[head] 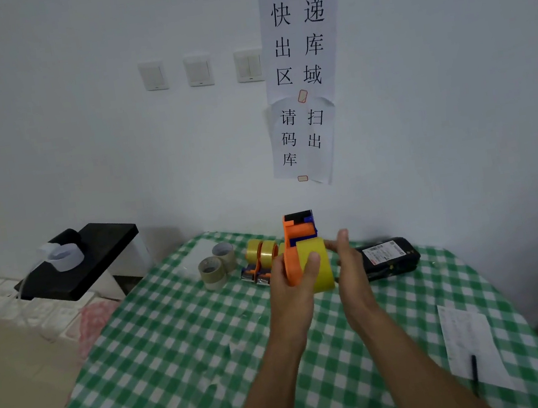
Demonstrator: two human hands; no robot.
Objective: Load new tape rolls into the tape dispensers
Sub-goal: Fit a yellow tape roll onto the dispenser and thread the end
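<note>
A round table (178,355) under green-and-white checked cloth fills the lower frame. At centre, above it, the left hand (291,283) grips an orange plastic tape dispenser (291,252), thumb curled over the yellow tape roll (324,274) seated in it. The right hand (348,261), fingers straight, lies flat beside the roll's right face; contact unconfirmed. Two empty cardboard cores (214,270) stand left of centre.

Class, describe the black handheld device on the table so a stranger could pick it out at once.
Start at the table with the green checked cloth, against the white wall. Near its far edge, just right of the right hand, lies the device. Unlike the yellow tape rolls to its left, it is black, long and flat, with a white label on top.
</note>
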